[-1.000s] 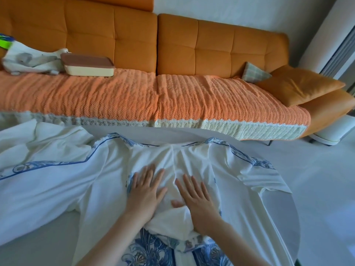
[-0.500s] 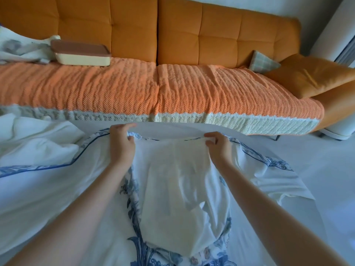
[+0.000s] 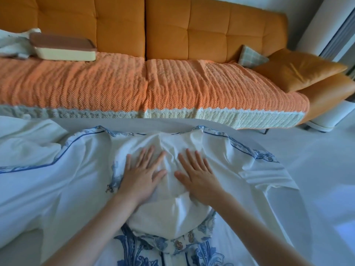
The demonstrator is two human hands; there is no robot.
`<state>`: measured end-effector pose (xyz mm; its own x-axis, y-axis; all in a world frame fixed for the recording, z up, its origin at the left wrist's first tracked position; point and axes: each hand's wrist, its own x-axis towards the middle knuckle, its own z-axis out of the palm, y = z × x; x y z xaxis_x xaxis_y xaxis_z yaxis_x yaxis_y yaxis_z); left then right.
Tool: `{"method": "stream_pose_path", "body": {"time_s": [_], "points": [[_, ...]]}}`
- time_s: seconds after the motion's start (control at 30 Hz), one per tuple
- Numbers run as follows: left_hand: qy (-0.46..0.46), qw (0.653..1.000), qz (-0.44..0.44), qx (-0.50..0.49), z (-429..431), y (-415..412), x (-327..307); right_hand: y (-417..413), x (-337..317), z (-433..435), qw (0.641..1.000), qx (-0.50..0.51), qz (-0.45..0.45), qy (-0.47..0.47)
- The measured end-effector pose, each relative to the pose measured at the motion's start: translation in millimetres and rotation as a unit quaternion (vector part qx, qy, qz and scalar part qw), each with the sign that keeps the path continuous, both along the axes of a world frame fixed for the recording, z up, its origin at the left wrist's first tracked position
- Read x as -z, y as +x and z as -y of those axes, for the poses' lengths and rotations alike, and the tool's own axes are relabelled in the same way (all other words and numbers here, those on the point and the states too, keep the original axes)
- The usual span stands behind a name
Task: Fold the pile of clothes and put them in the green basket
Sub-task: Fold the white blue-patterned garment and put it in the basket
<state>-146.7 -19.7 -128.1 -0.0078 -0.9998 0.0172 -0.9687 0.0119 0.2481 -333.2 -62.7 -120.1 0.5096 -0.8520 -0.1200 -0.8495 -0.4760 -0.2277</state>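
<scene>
Resting on the sofa [image 3: 192, 89], a cream box [image 3: 65, 52] with a brown lid hid its contents. The white garment [image 3: 230, 160] with blue print lay spread to the curved far edge of the surface [image 3: 153, 124], open floor [image 3: 326, 169] to its right. Left hand [image 3: 143, 176] and right hand [image 3: 198, 177] pressed flat on its middle, each grip apart, fingers straight.

A white cotton garment with blue floral trim [image 3: 92, 181] is pressed flat on the table [image 3: 317, 169] by left hand [image 3: 143, 176] and right hand [image 3: 197, 175], fingers spread

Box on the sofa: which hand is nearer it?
Left. The left hand presses the white garment below and right of the box; the right hand lies farther right.
</scene>
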Motion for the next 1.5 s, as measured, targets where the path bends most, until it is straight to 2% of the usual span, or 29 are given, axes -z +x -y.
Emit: {"method": "stream_pose_path", "body": {"time_s": [0.23,0.3,0.33,0.37,0.4,0.47,0.57,0.63,0.77,0.87,0.93,0.97,1.07,1.13,1.17,1.27,1.33,1.37,1.4,1.43,1.47,1.5], "points": [[0.090,0.995,0.030,-0.012,12.9,1.9,-5.3,1.9,-2.0,0.0,1.000,0.005,0.011,0.020],[0.123,0.991,0.045,-0.023,13.9,-0.3,-15.9,-1.9,-5.6,0.5,0.997,0.012,0.063,0.048],[0.131,0.990,0.051,-0.033,14.8,-3.9,-23.4,-5.4,-10.3,1.1,0.990,0.022,0.119,0.076],[0.129,0.989,0.054,-0.041,16.2,-10.3,-32.2,-11.5,-16.3,0.5,0.970,0.053,0.210,0.112],[0.119,0.991,0.050,-0.045,18.0,-19.8,-41.4,-21.9,-21.9,0.2,0.935,0.108,0.307,0.143],[0.089,0.996,0.017,-0.026,21.5,-50.0,-59.5,-57.7,-32.3,-1.1,0.868,0.234,0.422,0.115],[0.063,0.995,-0.036,0.073,18.9,-114.8,-74.2,-136.0,-40.2,-12.1,0.788,0.391,0.475,-0.026],[0.063,0.989,-0.045,0.129,12.8,-158.8,-69.1,-184.6,-42.5,-26.0,0.742,0.461,0.484,-0.053],[0.069,0.980,-0.009,0.187,8.5,-216.3,-38.8,-244.4,-26.0,-39.9,0.627,0.606,0.468,0.140],[0.058,0.977,0.000,0.204,6.6,-229.7,-17.7,-268.0,2.1,-36.2,0.544,0.554,0.530,0.342],[0.057,0.977,0.008,0.205,4.9,-232.1,-9.4,-274.9,13.5,-27.3,0.497,0.506,0.587,0.389],[0.055,0.978,0.005,0.203,4.8,-232.7,-7.8,-275.0,12.4,-21.6,0.480,0.508,0.604,0.383],[0.075,0.977,-0.016,0.199,7.3,-234.3,-13.2,-266.2,-4.2,-7.6,0.469,0.514,0.636,0.335],[0.087,0.977,-0.029,0.190,7.6,-233.4,-15.4,-264.1,-5.8,1.1,0.478,0.533,0.639,0.282],[0.088,0.977,-0.038,0.189,7.6,-233.1,-17.0,-261.5,-6.4,3.8,0.490,0.538,0.639,0.250],[0.114,0.974,-0.047,0.189,10.1,-231.1,-18.5,-252.7,-18.4,8.7,0.488,0.523,0.687,0.128],[0.141,0.969,-0.073,0.189,12.7,-228.8,-30.4,-243.4,-38.7,9.7,0.522,0.488,0.698,0.044],[0.157,0.960,-0.155,0.172,15.9,-226.2,-36.9,-234.7,-50.5,8.5,0.550,0.452,0.702,0.011],[0.169,0.933,-0.291,0.126,19.1,-222.5,-47.0,-222.0,-62.9,7.5,0.584,0.408,0.702,-0.017],[0.158,0.881,-0.441,0.067,22.4,-217.4,-55.6,-204.6,-76.4,3.7,0.629,0.363,0.686,-0.048],[0.119,0.826,-0.550,0.016,26.4,-209.6,-65.0,-184.4,-87.2,-1.1,0.681,0.315,0.657,-0.075],[0.072,0.781,-0.619,-0.042,30.7,-198.6,-74.8,-162.9,-95.8,-7.3,0.736,0.267,0.614,-0.098]]}}
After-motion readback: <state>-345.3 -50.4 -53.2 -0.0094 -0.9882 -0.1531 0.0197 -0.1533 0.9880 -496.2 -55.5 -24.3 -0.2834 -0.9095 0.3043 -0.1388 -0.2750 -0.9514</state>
